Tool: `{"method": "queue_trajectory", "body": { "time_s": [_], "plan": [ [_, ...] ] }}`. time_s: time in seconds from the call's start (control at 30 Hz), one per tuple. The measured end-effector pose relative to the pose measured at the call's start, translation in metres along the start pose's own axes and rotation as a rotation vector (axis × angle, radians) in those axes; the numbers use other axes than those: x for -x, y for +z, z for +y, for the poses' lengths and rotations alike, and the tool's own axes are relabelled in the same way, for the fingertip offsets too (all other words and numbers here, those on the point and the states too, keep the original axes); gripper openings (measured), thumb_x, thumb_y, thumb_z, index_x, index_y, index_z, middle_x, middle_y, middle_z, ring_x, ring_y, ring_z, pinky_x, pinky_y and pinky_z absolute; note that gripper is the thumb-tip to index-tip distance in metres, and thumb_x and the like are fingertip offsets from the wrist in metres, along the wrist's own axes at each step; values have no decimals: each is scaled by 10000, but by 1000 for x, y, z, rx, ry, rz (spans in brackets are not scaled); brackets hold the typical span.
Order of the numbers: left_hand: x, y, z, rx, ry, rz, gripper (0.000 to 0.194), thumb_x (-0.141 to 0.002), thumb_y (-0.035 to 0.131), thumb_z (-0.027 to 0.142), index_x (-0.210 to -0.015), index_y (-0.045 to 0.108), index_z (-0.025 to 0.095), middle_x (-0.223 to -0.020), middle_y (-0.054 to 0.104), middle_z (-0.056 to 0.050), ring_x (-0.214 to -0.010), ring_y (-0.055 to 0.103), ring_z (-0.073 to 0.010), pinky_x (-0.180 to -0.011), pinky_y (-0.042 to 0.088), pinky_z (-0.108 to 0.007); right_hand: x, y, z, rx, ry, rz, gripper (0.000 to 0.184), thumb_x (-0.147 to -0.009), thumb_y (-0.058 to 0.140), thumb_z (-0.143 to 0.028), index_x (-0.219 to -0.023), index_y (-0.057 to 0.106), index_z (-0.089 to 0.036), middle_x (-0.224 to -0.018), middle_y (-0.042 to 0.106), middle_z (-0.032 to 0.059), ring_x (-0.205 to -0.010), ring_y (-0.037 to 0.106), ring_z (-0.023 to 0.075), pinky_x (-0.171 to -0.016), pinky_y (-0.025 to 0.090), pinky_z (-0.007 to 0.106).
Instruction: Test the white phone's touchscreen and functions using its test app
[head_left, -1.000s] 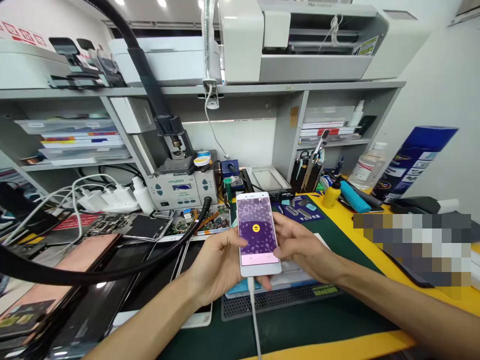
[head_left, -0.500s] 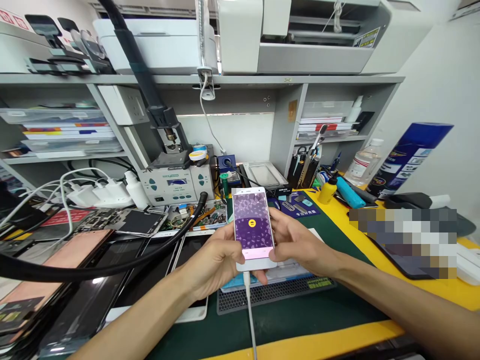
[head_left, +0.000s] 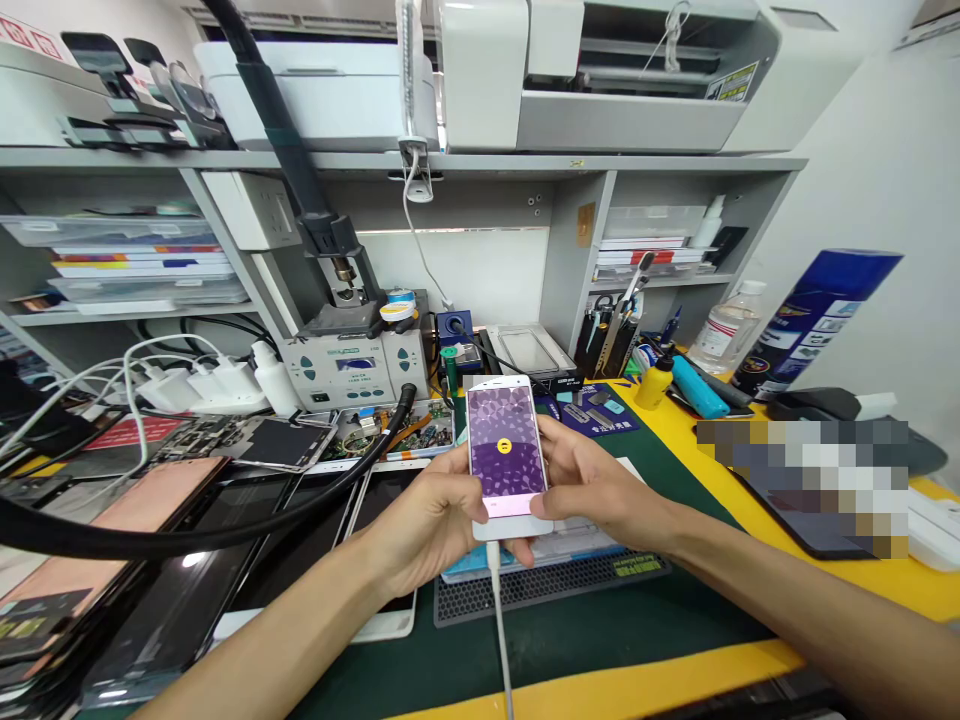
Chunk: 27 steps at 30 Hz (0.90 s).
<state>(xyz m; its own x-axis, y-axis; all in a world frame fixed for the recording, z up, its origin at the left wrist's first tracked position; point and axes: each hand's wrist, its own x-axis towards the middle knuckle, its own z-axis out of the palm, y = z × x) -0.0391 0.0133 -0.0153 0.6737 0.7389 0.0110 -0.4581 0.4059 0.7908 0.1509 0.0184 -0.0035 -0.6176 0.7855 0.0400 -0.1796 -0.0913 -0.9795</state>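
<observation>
A white smartphone (head_left: 506,455) is held upright between both hands, its screen lit purple with a yellow round icon and a pink strip at the bottom. My left hand (head_left: 439,510) is closed around its left side, the thumb at the lower left corner. On the other side, my right hand (head_left: 592,485) grips the right edge, and its thumb rests at the lower right of the screen. A white charging cable (head_left: 501,620) is plugged into the phone's bottom and runs down toward me. Fingers behind the phone are mostly hidden.
Beneath the hands lies a dark green mat (head_left: 600,640). Several phones and tablets (head_left: 255,540) are spread at the left, crossed by a black hose (head_left: 225,545). A soldering station (head_left: 345,365) stands behind. At the right are a yellow bottle (head_left: 655,382) and a blue spray can (head_left: 817,315).
My right thumb has shifted slightly left and up over the pink strip at the screen's lower right. The phone and my left hand stay nearly in place.
</observation>
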Motion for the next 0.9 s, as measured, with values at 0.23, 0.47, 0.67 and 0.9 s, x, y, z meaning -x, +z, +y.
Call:
{"method": "queue_trajectory", "body": {
  "time_s": [0.23, 0.47, 0.67, 0.9],
  "plan": [
    [0, 1, 1, 60, 1, -1, 618, -566, 456, -15, -1152, 570, 143, -895, 689, -86, -675, 659, -197, -649, 591, -449, 0, -1, 2, 10, -12, 28, 584, -666, 721, -111, -1188, 479, -214, -1106, 639, 38, -866, 620, 146, -736, 476, 275],
    [0, 4, 3, 108, -3, 15, 677, -593, 442, -4, -1252, 508, 136, -935, 683, -97, -763, 675, -220, -693, 581, -419, 0, -1, 2, 10, -9, 28, 587, -665, 721, -126, -1190, 476, -217, -1143, 621, 51, -914, 620, 161, -762, 481, 288],
    [1, 4, 4, 123, -11, 16, 632, -612, 430, 27, -1231, 508, 128, -925, 683, -109, -757, 683, -246, -651, 582, -454, 0, -3, 4, 29, 6, 40, 571, -692, 682, -129, -1216, 479, -234, -1109, 634, 41, -857, 626, 156, -695, 474, 272],
    [0, 2, 3, 96, -6, 23, 471, -611, 435, 51, -1054, 590, 89, -885, 700, -133, -760, 701, -292, -639, 580, -480, -2, -4, 2, 42, 24, 51, 582, -669, 676, -130, -1217, 508, -228, -1070, 653, 38, -840, 617, 165, -653, 469, 266]
  ]
}}
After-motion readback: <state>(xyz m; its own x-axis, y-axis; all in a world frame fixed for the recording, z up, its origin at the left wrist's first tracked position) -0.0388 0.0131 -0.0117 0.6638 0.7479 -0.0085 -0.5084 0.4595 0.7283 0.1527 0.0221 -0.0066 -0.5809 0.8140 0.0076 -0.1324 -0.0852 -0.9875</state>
